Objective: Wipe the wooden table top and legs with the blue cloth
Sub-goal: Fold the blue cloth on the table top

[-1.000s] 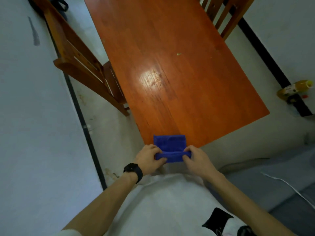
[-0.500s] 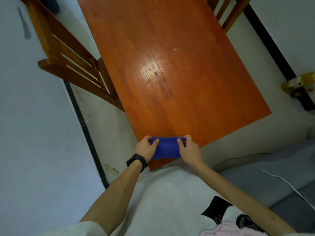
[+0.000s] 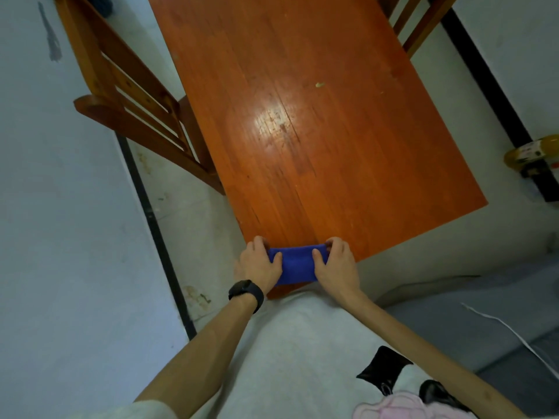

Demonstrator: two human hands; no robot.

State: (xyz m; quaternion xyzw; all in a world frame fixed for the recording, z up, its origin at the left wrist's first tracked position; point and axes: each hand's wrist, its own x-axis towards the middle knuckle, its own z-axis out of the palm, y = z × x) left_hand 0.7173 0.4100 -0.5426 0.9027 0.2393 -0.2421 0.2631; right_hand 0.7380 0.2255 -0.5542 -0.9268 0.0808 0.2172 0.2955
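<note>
At the worktop's near edge, found blue cloth soft, light, folded, pinched at opposite ends by left hand and right hand, grip closed.

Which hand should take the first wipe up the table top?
Right, marginally. Both hands grip the blue cloth at the near edge. The right hand faces the broad table top; the left hand sits by the near-left corner.
</note>
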